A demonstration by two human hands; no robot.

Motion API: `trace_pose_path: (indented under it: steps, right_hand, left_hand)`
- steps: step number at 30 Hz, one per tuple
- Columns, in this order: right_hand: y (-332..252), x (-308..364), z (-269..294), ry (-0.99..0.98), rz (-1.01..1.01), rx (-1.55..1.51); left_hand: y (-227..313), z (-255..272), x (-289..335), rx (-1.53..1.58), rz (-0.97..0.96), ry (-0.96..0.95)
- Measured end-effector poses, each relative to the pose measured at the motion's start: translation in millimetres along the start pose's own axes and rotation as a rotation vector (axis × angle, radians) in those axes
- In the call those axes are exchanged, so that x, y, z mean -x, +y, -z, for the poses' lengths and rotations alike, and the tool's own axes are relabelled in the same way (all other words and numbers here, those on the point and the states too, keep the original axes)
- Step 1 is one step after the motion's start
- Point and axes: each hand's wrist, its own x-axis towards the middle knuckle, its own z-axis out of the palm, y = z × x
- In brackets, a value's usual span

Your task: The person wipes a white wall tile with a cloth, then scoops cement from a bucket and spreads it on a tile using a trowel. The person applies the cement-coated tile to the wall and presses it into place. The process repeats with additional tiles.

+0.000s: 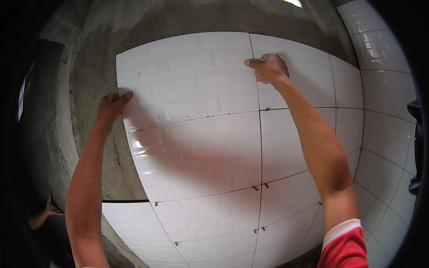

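Observation:
A large glossy white wall tile (187, 80) stands in the top row, its left edge against bare cement. My left hand (112, 106) grips that left edge, thumb on the face and fingers curled at the side. My right hand (270, 68) is closed over the upright joint between this tile and the white tile (308, 85) on its right. Its thumb points left onto the large tile, and its other fingers are bent. Whatever those fingers hold, if anything, I cannot make out. Small dark clips (255, 188) stick out of the joints below.
Bare grey cement (214, 20) runs above and left of the tiles. A tiled side wall (384, 89) meets this one at the right. Another person's hand (52, 207) shows at the lower left. A dark object (415, 147) stands at the right rim.

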Motion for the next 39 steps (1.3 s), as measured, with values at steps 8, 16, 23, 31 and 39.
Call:
trace_pose_path:
  steps: [8, 16, 23, 31, 39]
  right_hand:
    - [-0.9, -0.3, 3.0, -0.056, -0.019, -0.015]
    - [-3.0, -1.8, 6.2, -0.067, -0.001, -0.045]
    - [11.4, -25.4, -2.1, 0.163, 0.241, 0.153]
    - [-22.2, -85.1, -6.0, 0.360, 0.840, 0.411]
    - [-47.7, -82.4, 6.5, -0.077, 0.617, 0.338]
  left_hand:
    - [-5.0, -2.4, -7.0, 0.009, 0.010, -0.015]
    - [-9.0, -9.0, -7.3, 0.030, 0.040, 0.017]
    - [-11.3, -10.3, -5.0, 0.074, 0.002, 0.020]
    - [-14.5, -17.5, 0.1, 0.206, 0.053, 0.076]
    - [-10.3, -29.3, 20.5, 0.207, -0.010, 0.119]
